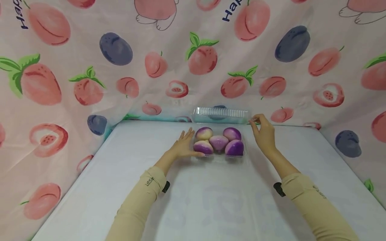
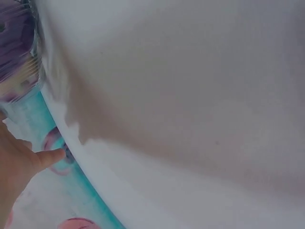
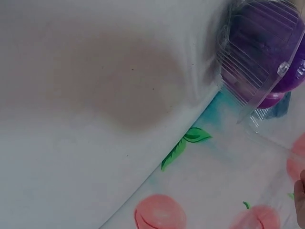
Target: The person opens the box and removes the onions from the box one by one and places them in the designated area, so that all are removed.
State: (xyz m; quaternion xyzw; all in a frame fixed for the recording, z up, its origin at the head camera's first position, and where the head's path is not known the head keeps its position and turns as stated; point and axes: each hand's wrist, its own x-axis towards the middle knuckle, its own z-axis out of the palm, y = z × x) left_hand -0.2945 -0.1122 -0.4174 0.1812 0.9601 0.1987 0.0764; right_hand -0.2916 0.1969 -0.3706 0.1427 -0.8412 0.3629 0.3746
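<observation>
A clear plastic clamshell box (image 1: 219, 155) sits on the white table, holding several glossy purple-and-cream turnips (image 1: 218, 143). Its ridged lid (image 1: 221, 112) stands raised along the far side. My left hand (image 1: 183, 145) lies spread against the box's left side, thumb reaching along the front edge. At the lid's right end, my right hand (image 1: 264, 130) pinches the edge between thumb and fingertips. The left wrist view catches part of the box (image 2: 38, 71) above my left hand (image 2: 19, 167). In the right wrist view the box (image 3: 233, 62) shows ridged sides, with only a sliver of my right hand (image 3: 300, 200).
The white tabletop (image 1: 193, 201) extends toward me and to both sides. A cloth curtain (image 1: 181, 40) printed with peaches and dark fruit hangs close behind the box and along both table sides.
</observation>
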